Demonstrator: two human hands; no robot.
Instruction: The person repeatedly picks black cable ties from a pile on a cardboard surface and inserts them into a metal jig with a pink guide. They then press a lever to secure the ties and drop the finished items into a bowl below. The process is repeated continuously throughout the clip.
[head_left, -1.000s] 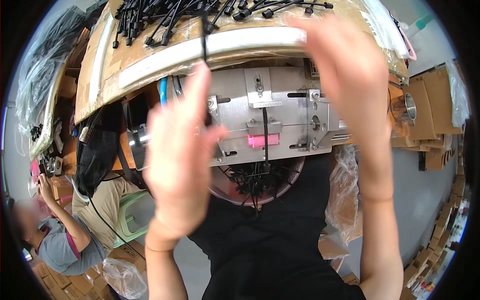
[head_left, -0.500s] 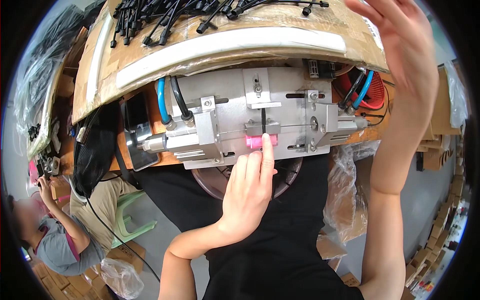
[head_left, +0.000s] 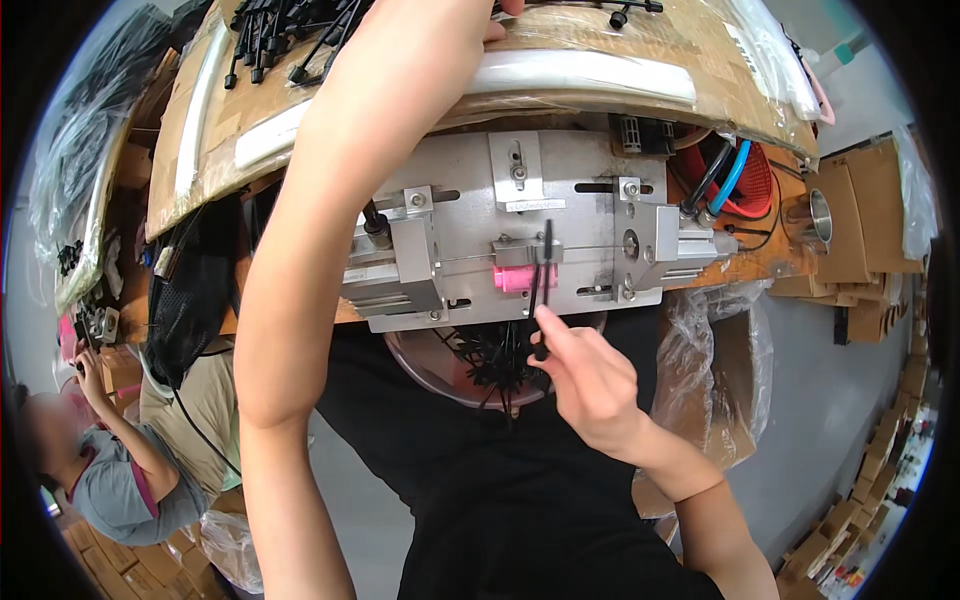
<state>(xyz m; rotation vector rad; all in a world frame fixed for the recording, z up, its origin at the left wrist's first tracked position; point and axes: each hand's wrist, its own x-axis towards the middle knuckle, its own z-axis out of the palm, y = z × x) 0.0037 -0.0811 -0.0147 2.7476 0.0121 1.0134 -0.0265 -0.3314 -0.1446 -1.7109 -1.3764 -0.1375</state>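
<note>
A thin black rod-like part with a thicker end (head_left: 541,347) is in the right hand (head_left: 592,388), its thumb and forefinger pinching it near that thicker end. The part points away from the person, over a bright pink block (head_left: 513,279) at the near side of a small grey metal holder (head_left: 515,250). Two dark shafts show side by side there; whether both are held, I cannot tell.

The holder sits midway along a flat silver metal plate (head_left: 470,200), with a silver block-shaped cylinder unit (head_left: 672,248) to its right. Below the plate's near edge, a round translucent bowl (head_left: 420,365) holds a tangle of thin black pieces (head_left: 500,362).

The left forearm crosses over the plate's left end, and the left hand (head_left: 468,22) reaches above the brown cardboard sheet (head_left: 600,35), cut off by the upper edge; its grip cannot be told. Black capped stems (head_left: 275,40) lie heaped beside that forearm. A red mesh basket (head_left: 755,190) stands at the right.
</note>
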